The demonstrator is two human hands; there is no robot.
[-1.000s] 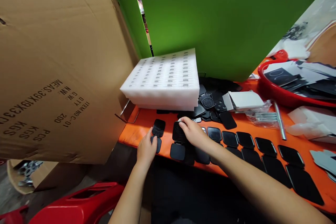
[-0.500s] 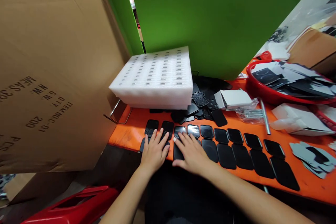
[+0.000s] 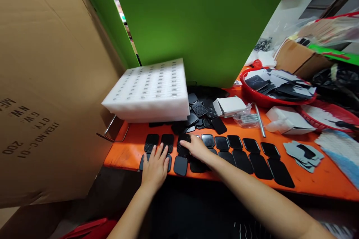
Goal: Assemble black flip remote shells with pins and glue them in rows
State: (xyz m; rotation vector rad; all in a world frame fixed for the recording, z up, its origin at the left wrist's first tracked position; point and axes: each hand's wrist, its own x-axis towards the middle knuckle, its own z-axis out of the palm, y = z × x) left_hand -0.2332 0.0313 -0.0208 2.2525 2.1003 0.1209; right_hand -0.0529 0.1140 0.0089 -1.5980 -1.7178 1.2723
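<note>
We press our left hand [image 3: 154,165] flat, fingers spread, on black pads [image 3: 168,141] at the orange counter's [image 3: 316,179] near left corner; our right hand [image 3: 196,147], fingers loosely apart, touches a neighbouring pad [image 3: 183,143].

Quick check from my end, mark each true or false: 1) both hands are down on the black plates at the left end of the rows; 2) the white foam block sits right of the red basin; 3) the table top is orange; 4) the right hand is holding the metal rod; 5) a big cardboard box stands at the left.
1) True: the left hand lies flat on the black plates at the left end, and the right hand rests on the plates beside it.
2) False: the white foam block sits left of the red basin.
3) True: the table is orange.
4) False: the metal rod lies on the table, apart from both hands.
5) True: the cardboard box fills the left side.
</note>
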